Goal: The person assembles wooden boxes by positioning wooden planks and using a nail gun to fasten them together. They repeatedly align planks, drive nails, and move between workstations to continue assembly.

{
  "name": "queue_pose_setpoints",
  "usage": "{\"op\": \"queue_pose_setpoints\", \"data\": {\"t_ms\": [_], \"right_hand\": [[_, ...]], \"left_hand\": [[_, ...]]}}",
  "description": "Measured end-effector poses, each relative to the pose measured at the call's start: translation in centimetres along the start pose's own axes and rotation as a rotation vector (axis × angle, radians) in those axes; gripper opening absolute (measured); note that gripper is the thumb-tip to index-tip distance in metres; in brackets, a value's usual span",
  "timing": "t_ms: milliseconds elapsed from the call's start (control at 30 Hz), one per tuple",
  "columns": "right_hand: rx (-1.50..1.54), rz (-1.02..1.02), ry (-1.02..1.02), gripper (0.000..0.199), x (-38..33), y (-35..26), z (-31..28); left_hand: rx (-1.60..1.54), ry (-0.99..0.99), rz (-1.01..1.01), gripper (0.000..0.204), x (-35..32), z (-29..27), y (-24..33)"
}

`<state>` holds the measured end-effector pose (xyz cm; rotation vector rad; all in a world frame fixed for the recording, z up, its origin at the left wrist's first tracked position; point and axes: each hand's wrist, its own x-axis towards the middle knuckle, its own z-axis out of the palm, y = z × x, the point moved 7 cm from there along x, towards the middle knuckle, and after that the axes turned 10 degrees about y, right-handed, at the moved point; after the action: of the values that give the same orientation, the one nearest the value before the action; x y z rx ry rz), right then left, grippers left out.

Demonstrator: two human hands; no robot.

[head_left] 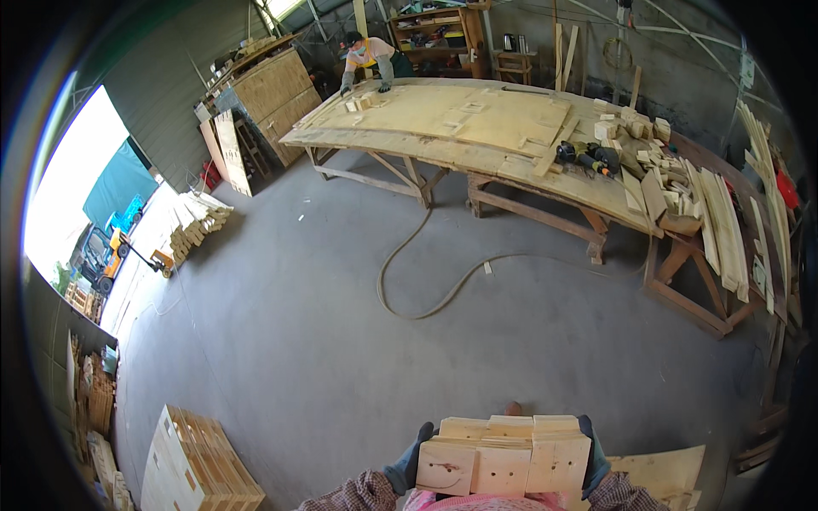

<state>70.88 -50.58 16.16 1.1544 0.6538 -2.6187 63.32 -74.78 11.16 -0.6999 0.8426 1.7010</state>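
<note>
Close to my body, a load of several pale wooden blocks (pixel 501 464) is squeezed between my two gloved hands. Dark holes or knots mark the faces turned toward me. My left hand (pixel 414 456) presses on the left end of the row, and my right hand (pixel 594 456) presses on the right end. Both gloves look dark blue-grey, below checked sleeves. The blocks hide most of my fingers. Beneath them shows a bit of pink patterned cloth (pixel 477 502).
A long wooden worktable (pixel 443 146) carries boards, offcuts and power tools (pixel 588 157). At its far left another person (pixel 372 64) leans over it. A hose (pixel 415 317) snakes across the floor. Stacked boards (pixel 198 464) stand lower left; timber (pixel 196 223) lies near the doorway with a forklift (pixel 100 260).
</note>
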Motion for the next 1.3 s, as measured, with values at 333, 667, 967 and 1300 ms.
{"op": "queue_pose_setpoints", "data": {"t_ms": [333,667,967,1300], "right_hand": [[-0.273,0.006,-0.053,0.069,15.9,-17.1,12.2],[-0.148,-0.03,0.006,0.069,30.3,-30.0,22.2],[0.063,-0.121,0.038,0.068,40.3,-40.5,30.3],[-0.005,-0.036,0.093,0.07,54.5,-52.0,37.4]], "left_hand": [[-0.211,-0.074,0.15,0.064,8.3,6.7,17.9],[-0.13,-0.193,0.098,0.061,20.2,13.0,39.4],[-0.038,-0.209,-0.043,0.063,28.4,21.6,57.2],[0.053,-0.147,0.067,0.069,36.7,26.6,72.5]]}}
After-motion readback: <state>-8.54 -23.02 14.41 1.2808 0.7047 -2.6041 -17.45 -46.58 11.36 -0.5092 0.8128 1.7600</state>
